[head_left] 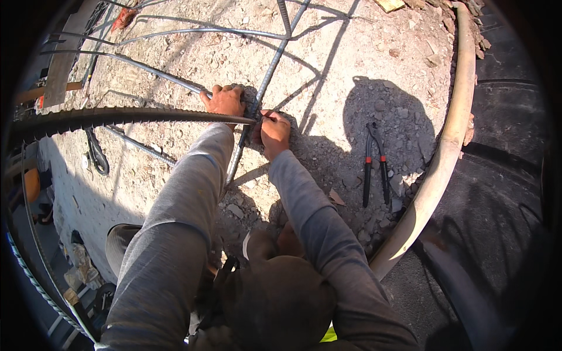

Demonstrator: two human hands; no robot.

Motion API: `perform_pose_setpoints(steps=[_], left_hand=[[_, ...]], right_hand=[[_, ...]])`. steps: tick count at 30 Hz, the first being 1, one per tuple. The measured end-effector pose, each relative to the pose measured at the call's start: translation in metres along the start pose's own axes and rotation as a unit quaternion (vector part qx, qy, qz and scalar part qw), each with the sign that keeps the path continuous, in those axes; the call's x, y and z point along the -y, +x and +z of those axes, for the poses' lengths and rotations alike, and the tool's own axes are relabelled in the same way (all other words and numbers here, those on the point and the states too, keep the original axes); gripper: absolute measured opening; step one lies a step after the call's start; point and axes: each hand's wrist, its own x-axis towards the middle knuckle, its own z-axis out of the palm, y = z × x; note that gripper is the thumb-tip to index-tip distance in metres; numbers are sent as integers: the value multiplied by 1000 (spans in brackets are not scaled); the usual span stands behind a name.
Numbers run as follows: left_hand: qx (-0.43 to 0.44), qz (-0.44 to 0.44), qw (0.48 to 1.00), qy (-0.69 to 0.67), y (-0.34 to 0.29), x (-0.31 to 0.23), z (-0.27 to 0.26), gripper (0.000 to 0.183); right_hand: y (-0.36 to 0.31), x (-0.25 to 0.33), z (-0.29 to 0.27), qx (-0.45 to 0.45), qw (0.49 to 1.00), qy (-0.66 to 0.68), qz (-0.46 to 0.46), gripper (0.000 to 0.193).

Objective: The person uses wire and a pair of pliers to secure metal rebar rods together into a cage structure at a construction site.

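My left hand (pixel 225 102) lies over the crossing of the ribbed steel bars, its fingers curled over the end of a slanting rebar (pixel 158 73) that comes from the upper left. Right beside it, my right hand (pixel 275 131) is closed in a pinch against the long rebar (pixel 270 73) running from top to bottom. What the right fingers hold is too small to make out. A thick ribbed bar (pixel 134 119) rises toward me from the same crossing and passes in front of my left wrist. Pincers (pixel 375 164) with black and red handles lie in the rubble to the right.
A pale wooden pole (pixel 453 134) curves along the right edge, with dark sheeting (pixel 503 193) beyond it. Another rebar (pixel 205 30) crosses the far ground. A short bar (pixel 140 146) lies left of my arm. Broken stones (pixel 401 126) surround the pincers.
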Motion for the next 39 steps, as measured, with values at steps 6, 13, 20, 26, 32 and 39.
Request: perform_pose_setpoints(steps=[6, 13, 20, 26, 32, 39], left_hand=[[77, 2, 997, -1, 11, -3, -8, 26], [-49, -61, 994, -79, -4, -6, 4, 18], [-165, -166, 955, -182, -30, -13, 30, 17], [-198, -217, 936, -194, -57, -8, 25, 18], [-128, -203, 946, -217, -59, -8, 37, 29], [-7, -196, 949, -246, -53, 18, 69, 27]], right_hand=[[-6, 14, 4, -17, 989, -145, -33, 22], [-11, 40, 5, -26, 950, -283, -128, 15], [-22, 15, 1, -11, 963, -247, -109, 27], [-21, 20, 3, 10, 968, -247, -44, 28], [-11, -8, -4, 37, 997, -65, 9, 31], [-24, -1, 5, 22, 998, 29, 52, 34]])
